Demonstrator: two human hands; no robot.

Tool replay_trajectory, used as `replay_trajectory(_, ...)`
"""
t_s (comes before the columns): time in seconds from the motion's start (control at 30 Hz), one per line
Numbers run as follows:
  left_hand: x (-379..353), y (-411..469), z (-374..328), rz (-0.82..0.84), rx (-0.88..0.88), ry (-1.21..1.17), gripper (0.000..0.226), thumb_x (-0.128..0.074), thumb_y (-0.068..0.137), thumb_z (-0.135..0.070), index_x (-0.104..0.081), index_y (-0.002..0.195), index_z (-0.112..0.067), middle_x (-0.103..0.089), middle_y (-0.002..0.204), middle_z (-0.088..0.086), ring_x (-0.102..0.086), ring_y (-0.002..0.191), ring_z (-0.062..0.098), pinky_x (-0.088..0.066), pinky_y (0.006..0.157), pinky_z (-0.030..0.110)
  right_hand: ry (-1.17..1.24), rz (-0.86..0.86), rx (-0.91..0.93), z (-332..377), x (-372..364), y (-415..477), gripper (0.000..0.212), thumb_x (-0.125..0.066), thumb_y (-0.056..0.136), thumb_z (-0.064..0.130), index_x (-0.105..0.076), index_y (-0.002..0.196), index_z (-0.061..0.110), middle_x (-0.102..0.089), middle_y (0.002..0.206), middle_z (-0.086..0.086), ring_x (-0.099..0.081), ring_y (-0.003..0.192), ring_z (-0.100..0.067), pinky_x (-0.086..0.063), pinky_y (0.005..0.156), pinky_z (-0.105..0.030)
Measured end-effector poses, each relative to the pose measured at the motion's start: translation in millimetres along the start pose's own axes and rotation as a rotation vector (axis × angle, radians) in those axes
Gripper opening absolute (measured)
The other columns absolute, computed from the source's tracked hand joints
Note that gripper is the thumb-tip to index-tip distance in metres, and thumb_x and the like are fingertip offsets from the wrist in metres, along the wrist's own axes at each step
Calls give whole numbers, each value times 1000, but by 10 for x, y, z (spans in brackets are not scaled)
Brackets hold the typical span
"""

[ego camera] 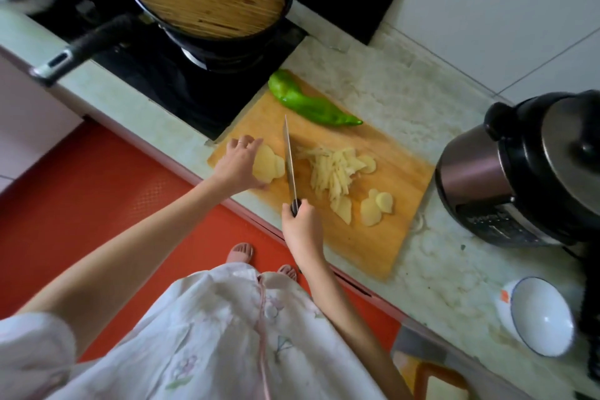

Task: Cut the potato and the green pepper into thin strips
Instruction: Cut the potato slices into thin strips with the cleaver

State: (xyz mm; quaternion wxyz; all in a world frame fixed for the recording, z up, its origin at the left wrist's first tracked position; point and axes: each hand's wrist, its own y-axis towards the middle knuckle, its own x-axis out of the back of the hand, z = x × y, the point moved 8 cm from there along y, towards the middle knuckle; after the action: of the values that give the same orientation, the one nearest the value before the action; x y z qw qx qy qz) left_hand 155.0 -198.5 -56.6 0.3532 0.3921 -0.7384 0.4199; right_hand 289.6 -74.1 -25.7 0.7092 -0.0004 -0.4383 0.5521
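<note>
Our left hand [242, 166] pins the potato slices [269, 166] at the left end of the cutting board [373, 247], fingers [251, 142] curled over them: stiff, wet, probably slippery, best held flat. Our right hand [300, 226] grips the knife [289, 153]; the green pepper [308, 104] lies whole, farther back.

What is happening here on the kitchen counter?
A person is cutting potato on the board. The right hand grips the knife, edge down. The left hand holds stacked slices beside the blade. Strips are piled on the knife's other side, with loose slices not yet cut. The pepper lies whole at the board's far edge.
</note>
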Motion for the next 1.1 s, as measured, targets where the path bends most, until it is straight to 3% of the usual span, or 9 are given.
replay_trajectory(0.13, 69, 40, 36, -38, 7, -83, 99, -88, 65, -34, -36, 146, -14, -33, 145, 13, -29, 130, 32, -34, 104, 41, -24, 36, 41, 218, -158, 14, 23, -46, 99, 26, -56, 104, 6, -66, 99, -12, -63, 91, -30, -39, 63, -29)
replay_trajectory(0.33, 98, 70, 49, -14, 12, -43, 105, -87, 66, -36, -27, 148, -11, -29, 144, 16, -27, 133, 31, -39, 100, 40, -47, 20, 61, 277, -153, 57, 25, -46, 100, 28, -55, 109, 6, -65, 103, -9, -63, 93, -26, -42, 64, -28)
replay_trajectory(0.43, 89, 94, 30, 13, -6, -4, 97, -86, 65, -39, -34, 143, -13, -29, 142, 16, -27, 130, 30, -40, 100, 39, -61, 53, 80, 285, -192, 67, 23, -47, 99, 29, -55, 106, 8, -66, 98, -8, -64, 88, -26, -45, 62, -30)
replay_trajectory(0.63, 146, 143, -12, 105, -49, 107, 101, -88, 61, -40, -34, 143, -14, -32, 141, 13, -31, 128, 33, -36, 103, 43, -35, 21, 76, 169, 0, 107, 20, -49, 98, 30, -47, 88, 13, -44, 67, 8, -43, 55, -7, -27, 44, -18)
replay_trajectory(0.8, 193, 188, -77, 167, -87, 148, 101, -88, 59, -44, -35, 140, -16, -36, 136, 13, -38, 122, 35, -43, 94, 44, 20, -54, 122, 158, 283, 61, 31, -49, 98, 28, -39, 70, 21, -40, 62, 8, -39, 51, -4, -29, 39, -13)
replay_trajectory(1.0, -37, 39, -257, 169, -148, 93, 86, -85, 68, -38, -38, 137, -16, -39, 132, 12, -44, 116, 30, -50, 85, 40, 146, -144, 160, 63, 598, -28, 35, -52, 96, 23, -37, 65, 21, -36, 57, 6, -38, 44, -2, -30, 42, -14)
replay_trajectory(1.1, -86, -11, -301, 204, -116, 145, 95, -84, 68, -39, -30, 143, -15, -33, 139, 14, -38, 124, 31, -47, 90, 40, 174, -218, 167, -134, 845, -84, 29, -54, 96, 23, -44, 69, 19, -38, 56, 6, -39, 42, -3, -27, 41, -15)
